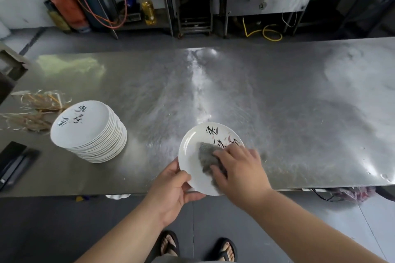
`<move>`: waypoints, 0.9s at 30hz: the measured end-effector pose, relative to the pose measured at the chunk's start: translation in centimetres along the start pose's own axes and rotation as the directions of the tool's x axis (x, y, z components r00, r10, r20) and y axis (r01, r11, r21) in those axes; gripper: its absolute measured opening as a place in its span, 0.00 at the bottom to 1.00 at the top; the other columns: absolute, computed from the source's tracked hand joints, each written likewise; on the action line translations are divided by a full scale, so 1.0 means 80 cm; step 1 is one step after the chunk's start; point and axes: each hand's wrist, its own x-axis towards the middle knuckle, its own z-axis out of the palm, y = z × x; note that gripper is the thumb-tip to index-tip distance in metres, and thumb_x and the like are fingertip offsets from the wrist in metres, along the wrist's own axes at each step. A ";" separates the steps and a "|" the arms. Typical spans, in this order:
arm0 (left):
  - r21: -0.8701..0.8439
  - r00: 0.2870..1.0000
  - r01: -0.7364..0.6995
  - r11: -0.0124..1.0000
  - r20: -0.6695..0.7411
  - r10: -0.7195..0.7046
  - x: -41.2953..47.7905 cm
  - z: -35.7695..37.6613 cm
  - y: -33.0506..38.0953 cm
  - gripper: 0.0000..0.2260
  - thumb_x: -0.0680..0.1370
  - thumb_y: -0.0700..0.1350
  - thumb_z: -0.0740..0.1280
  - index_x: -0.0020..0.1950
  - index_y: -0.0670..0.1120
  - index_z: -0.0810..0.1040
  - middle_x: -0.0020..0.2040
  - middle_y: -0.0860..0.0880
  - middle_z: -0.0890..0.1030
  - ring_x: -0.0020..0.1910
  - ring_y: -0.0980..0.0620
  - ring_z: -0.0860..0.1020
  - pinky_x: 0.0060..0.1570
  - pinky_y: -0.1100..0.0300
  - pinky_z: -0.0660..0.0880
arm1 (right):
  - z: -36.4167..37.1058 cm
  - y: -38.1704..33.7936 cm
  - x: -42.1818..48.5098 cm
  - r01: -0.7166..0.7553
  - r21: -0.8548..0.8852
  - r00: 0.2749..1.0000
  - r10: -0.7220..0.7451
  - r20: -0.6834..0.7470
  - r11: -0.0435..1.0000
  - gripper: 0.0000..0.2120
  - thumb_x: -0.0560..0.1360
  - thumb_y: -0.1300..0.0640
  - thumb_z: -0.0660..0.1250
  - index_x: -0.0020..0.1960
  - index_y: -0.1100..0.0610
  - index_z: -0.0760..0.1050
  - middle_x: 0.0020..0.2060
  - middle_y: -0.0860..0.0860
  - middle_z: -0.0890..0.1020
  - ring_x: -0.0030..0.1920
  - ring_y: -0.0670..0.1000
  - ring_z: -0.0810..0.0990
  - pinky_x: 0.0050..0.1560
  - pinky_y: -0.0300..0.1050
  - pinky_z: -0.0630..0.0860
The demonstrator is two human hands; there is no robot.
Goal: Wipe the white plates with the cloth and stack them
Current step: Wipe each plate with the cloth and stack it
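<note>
A white plate (192, 153) with brush-script marks sits at six o'clock in the view, over the near edge of the steel counter (277, 102), its rim reaching past that edge. The left hand (171, 188) holds it at its seven o'clock rim: thumb on the upper face, fingers curled beneath, clamped on the plate. The right hand (241, 168) comes in from four o'clock, and its fingers are bent down and closed over a grey cloth (205, 156), pressing it against the plate's middle. Part of the cloth sticks out from under the fingers toward eleven o'clock. Whether the plate touches the counter I cannot tell.

At nine o'clock from the plate, well apart, a stack (92, 134) of like white plates stands on the counter, leaning slightly, the top one script-marked. Loose straw (36, 111) lies just beyond the stack at ten o'clock. A black flat object (12, 160) lies at the counter's left edge.
</note>
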 end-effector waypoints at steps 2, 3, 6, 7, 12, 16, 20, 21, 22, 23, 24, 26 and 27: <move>-0.036 0.999 -0.032 0.999 0.038 0.033 -0.003 -0.003 0.009 0.25 0.82 0.29 0.56 0.59 0.52 0.86 0.59 0.38 0.86 0.51 0.40 0.87 0.43 0.45 0.85 | 0.008 -0.017 -0.012 0.013 -0.053 1.000 -0.013 -0.004 0.998 0.23 0.75 0.42 0.69 0.64 0.55 0.82 0.59 0.54 0.80 0.59 0.60 0.79 0.60 0.60 0.75; -0.055 0.997 -0.051 0.997 0.054 0.054 -0.005 -0.005 0.015 0.23 0.81 0.30 0.58 0.60 0.52 0.86 0.60 0.37 0.85 0.52 0.39 0.86 0.43 0.44 0.85 | 0.012 -0.023 -0.016 0.026 -0.053 1.000 -0.025 0.007 0.998 0.27 0.76 0.40 0.67 0.68 0.56 0.80 0.66 0.57 0.77 0.66 0.62 0.76 0.66 0.62 0.73; -0.079 0.991 -0.091 0.993 0.096 0.099 -0.011 -0.015 0.036 0.23 0.73 0.33 0.63 0.62 0.51 0.85 0.61 0.36 0.84 0.51 0.37 0.86 0.38 0.46 0.85 | 0.016 -0.031 -0.018 0.144 -0.047 0.984 -0.138 0.113 0.988 0.40 0.82 0.33 0.56 0.81 0.63 0.63 0.81 0.60 0.60 0.82 0.62 0.58 0.79 0.62 0.60; -0.073 0.989 -0.092 0.993 0.112 0.100 -0.012 -0.019 0.042 0.24 0.72 0.34 0.63 0.62 0.51 0.85 0.61 0.36 0.85 0.51 0.37 0.86 0.37 0.47 0.85 | 0.017 -0.033 -0.015 0.196 -0.057 0.970 -0.185 0.157 0.979 0.43 0.82 0.30 0.52 0.83 0.62 0.57 0.83 0.59 0.57 0.83 0.61 0.54 0.81 0.62 0.57; -0.043 0.982 -0.066 0.997 0.174 0.073 -0.012 -0.038 0.059 0.26 0.71 0.34 0.63 0.66 0.50 0.83 0.63 0.35 0.84 0.58 0.32 0.84 0.47 0.38 0.85 | 0.009 -0.040 0.023 0.269 -0.140 0.914 -0.207 0.348 0.953 0.45 0.77 0.23 0.37 0.85 0.50 0.42 0.83 0.54 0.39 0.82 0.57 0.33 0.82 0.61 0.41; 0.025 0.976 -0.060 0.998 0.212 0.054 -0.012 -0.034 0.067 0.27 0.71 0.33 0.63 0.67 0.51 0.82 0.62 0.36 0.84 0.58 0.37 0.84 0.54 0.32 0.82 | -0.001 -0.050 0.051 0.148 -0.180 0.952 -0.091 0.292 0.972 0.47 0.75 0.23 0.33 0.84 0.52 0.36 0.82 0.51 0.32 0.80 0.53 0.26 0.81 0.60 0.33; 0.037 0.975 -0.079 0.996 0.211 0.070 -0.005 -0.036 0.090 0.26 0.69 0.34 0.64 0.62 0.53 0.85 0.52 0.40 0.85 0.44 0.46 0.83 0.35 0.51 0.83 | 0.011 -0.071 0.041 0.300 -0.049 0.919 -0.275 0.283 0.953 0.45 0.78 0.25 0.41 0.85 0.51 0.42 0.84 0.50 0.39 0.83 0.54 0.34 0.82 0.59 0.38; 0.034 0.975 -0.076 0.997 0.210 0.067 -0.003 -0.040 0.095 0.25 0.69 0.34 0.64 0.61 0.52 0.86 0.50 0.41 0.85 0.42 0.47 0.84 0.33 0.52 0.82 | 0.015 -0.072 0.034 0.349 -0.048 0.898 -0.320 0.302 0.936 0.45 0.78 0.25 0.43 0.85 0.51 0.43 0.84 0.51 0.40 0.83 0.55 0.36 0.82 0.60 0.41; 0.028 0.975 -0.070 0.997 0.211 0.062 -0.001 -0.044 0.098 0.25 0.69 0.34 0.64 0.61 0.51 0.86 0.49 0.40 0.85 0.41 0.46 0.84 0.34 0.51 0.83 | 0.017 -0.069 0.029 0.383 -0.052 0.881 -0.348 0.320 0.922 0.45 0.78 0.25 0.43 0.85 0.52 0.44 0.84 0.51 0.42 0.84 0.56 0.38 0.82 0.61 0.44; 0.021 0.975 -0.061 0.998 0.216 0.055 0.000 -0.048 0.099 0.26 0.69 0.34 0.64 0.63 0.50 0.85 0.50 0.39 0.85 0.42 0.45 0.85 0.34 0.50 0.84 | 0.017 -0.065 0.028 0.399 -0.060 0.872 -0.358 0.334 0.915 0.45 0.78 0.25 0.43 0.85 0.53 0.45 0.85 0.52 0.43 0.84 0.57 0.40 0.82 0.62 0.46; 0.018 0.973 -0.050 0.999 0.225 0.045 0.000 -0.051 0.100 0.26 0.69 0.34 0.64 0.64 0.49 0.84 0.53 0.38 0.86 0.44 0.43 0.86 0.35 0.48 0.85 | 0.014 -0.061 0.030 0.394 -0.076 0.875 -0.348 0.338 0.916 0.46 0.78 0.25 0.42 0.85 0.53 0.45 0.84 0.52 0.44 0.84 0.57 0.40 0.82 0.62 0.47; 0.047 0.971 -0.026 0.999 0.240 0.014 0.000 -0.050 0.097 0.26 0.70 0.34 0.64 0.65 0.50 0.83 0.57 0.37 0.86 0.48 0.39 0.86 0.36 0.48 0.85 | 0.004 -0.054 0.047 0.306 -0.121 0.911 -0.254 0.324 0.944 0.47 0.76 0.24 0.38 0.85 0.54 0.43 0.84 0.52 0.41 0.83 0.55 0.36 0.82 0.61 0.45; 0.071 0.969 -0.019 0.997 0.245 0.001 0.000 -0.047 0.095 0.26 0.70 0.34 0.64 0.66 0.50 0.83 0.57 0.37 0.86 0.49 0.39 0.86 0.37 0.48 0.85 | -0.001 -0.054 0.057 0.239 -0.133 0.931 -0.187 0.314 0.962 0.48 0.76 0.23 0.36 0.85 0.54 0.40 0.83 0.52 0.37 0.82 0.54 0.31 0.82 0.60 0.42</move>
